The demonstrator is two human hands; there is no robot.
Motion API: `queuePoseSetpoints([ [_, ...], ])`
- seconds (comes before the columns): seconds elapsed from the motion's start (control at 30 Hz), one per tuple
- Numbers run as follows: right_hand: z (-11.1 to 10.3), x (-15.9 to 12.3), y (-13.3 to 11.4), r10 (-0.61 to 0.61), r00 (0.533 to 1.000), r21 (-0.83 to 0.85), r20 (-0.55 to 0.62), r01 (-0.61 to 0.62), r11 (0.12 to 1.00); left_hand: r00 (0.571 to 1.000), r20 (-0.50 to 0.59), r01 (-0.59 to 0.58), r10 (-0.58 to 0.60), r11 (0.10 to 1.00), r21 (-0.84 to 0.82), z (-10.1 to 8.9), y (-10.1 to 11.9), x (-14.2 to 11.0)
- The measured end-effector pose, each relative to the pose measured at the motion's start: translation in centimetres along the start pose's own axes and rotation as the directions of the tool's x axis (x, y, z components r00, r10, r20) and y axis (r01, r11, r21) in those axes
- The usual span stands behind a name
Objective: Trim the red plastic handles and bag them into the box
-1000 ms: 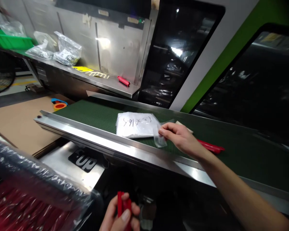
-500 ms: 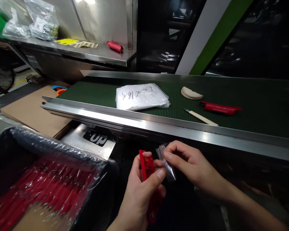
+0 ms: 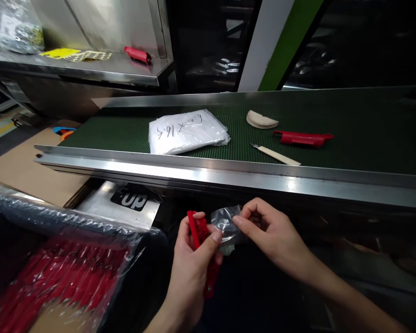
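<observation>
My left hand (image 3: 192, 263) is wrapped round a red plastic part (image 3: 194, 229), whose upper end sticks out above the fingers and whose lower end shows below them. The fingers cover its middle. A small clear plastic bag (image 3: 227, 224) spreads between my two hands, its left edge at my left fingertips. Thumb and forefinger of my right hand (image 3: 268, 233) pinch the bag's upper right edge. Both hands are in front of the conveyor's metal rail (image 3: 201, 175), below its level.
On the green belt (image 3: 125, 127) lie a white bag stack (image 3: 187, 132), a beige half-round pad (image 3: 261, 120), a craft knife (image 3: 277, 155) and a red part (image 3: 303, 138). A lined bin (image 3: 149, 240) at lower left holds several bagged red parts (image 3: 76, 268). A steel shelf (image 3: 107, 69) stands behind.
The clear bag, narrow and folded before, is now spread wider between my hands. My left hand has shifted slightly left with the red part. The whole view has turned a little right.
</observation>
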State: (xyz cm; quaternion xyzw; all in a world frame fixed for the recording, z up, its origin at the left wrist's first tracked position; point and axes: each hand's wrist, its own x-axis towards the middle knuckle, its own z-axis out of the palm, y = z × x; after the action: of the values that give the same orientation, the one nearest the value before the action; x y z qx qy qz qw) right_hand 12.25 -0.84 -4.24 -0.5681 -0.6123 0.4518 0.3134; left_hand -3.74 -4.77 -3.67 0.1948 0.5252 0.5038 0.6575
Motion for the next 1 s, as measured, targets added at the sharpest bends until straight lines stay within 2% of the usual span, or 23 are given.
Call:
queuePoseSetpoints([
  [0.07,0.3,-0.5,0.0,-0.094,0.988,-0.096,-0.121,0.083,0.992,0.997,-0.02,-0.075,0.077,0.995,0.064,0.0,-0.1,0.1],
  [0.13,0.6,-1.1,-0.4,-0.175,0.973,-0.137,-0.152,0.155,0.978,0.99,-0.024,-0.134,0.138,0.984,0.119,-0.1,-0.4,0.2],
  [0.2,1.0,-1.7,-0.9,-0.154,0.988,-0.068,-0.02,0.153,0.986,0.983,0.0,-0.181,0.183,0.971,0.159,-0.2,-0.8,0.3],
  [0.27,1.3,-1.9,-1.1,-0.078,0.987,0.037,0.141,0.073,0.997,0.972,0.027,-0.232,0.231,0.952,0.201,-0.4,-1.3,0.3],
  [0.33,1.5,-1.8,-1.0,-0.051,0.98,0.078,0.192,0.036,0.996,0.971,0.059,-0.24,0.232,0.945,0.222,-0.6,-1.5,0.4],
  [0.43,1.7,-1.7,-0.1,-0.08,0.991,-0.011,0.105,0.082,0.997,0.991,0.078,-0.126,0.113,0.976,0.177,-0.8,-1.6,0.6],
  [0.5,1.7,-1.8,0.5,-0.119,0.992,-0.104,0.048,0.124,0.987,0.996,0.04,-0.081,0.076,0.983,0.164,-0.7,-1.6,0.9],
  [0.63,1.2,-2.4,0.7,-0.226,0.974,-0.236,0.017,0.223,0.946,0.986,-0.04,-0.148,0.164,0.952,0.268,-0.5,-1.9,1.9],
  [0.7,0.8,-2.7,0.1,-0.269,0.963,-0.23,-0.004,0.26,0.938,0.97,-0.053,-0.207,0.238,0.92,0.332,-0.5,-2.2,2.2],
  [0.77,0.5,-2.9,-0.7,-0.259,0.966,-0.182,0.012,0.257,0.949,0.941,0.002,-0.304,0.34,0.839,0.451,-0.8,-2.6,2.0],
  [0.83,0.3,-3.0,-1.3,-0.202,0.977,-0.119,0.075,0.209,0.971,0.889,0.198,-0.442,0.413,0.664,0.602,-1.3,-3.0,1.6],
  [0.9,0.2,-3.0,-1.5,-0.179,0.973,-0.069,0.144,0.19,0.979,0.831,0.386,-0.547,0.4,0.469,0.693,-1.6,-3.4,1.3],
  [0.93,0.1,-2.9,-1.5,-0.2,0.969,-0.051,0.145,0.209,0.977,0.826,0.415,-0.555,0.381,0.426,0.714,-1.7,-3.6,1.2],
  [1.0,-0.4,-3.0,-1.2,-0.26,0.965,-0.066,0.018,0.261,0.963,0.87,0.332,-0.48,0.364,0.475,0.737,-1.9,-3.7,1.6],
])
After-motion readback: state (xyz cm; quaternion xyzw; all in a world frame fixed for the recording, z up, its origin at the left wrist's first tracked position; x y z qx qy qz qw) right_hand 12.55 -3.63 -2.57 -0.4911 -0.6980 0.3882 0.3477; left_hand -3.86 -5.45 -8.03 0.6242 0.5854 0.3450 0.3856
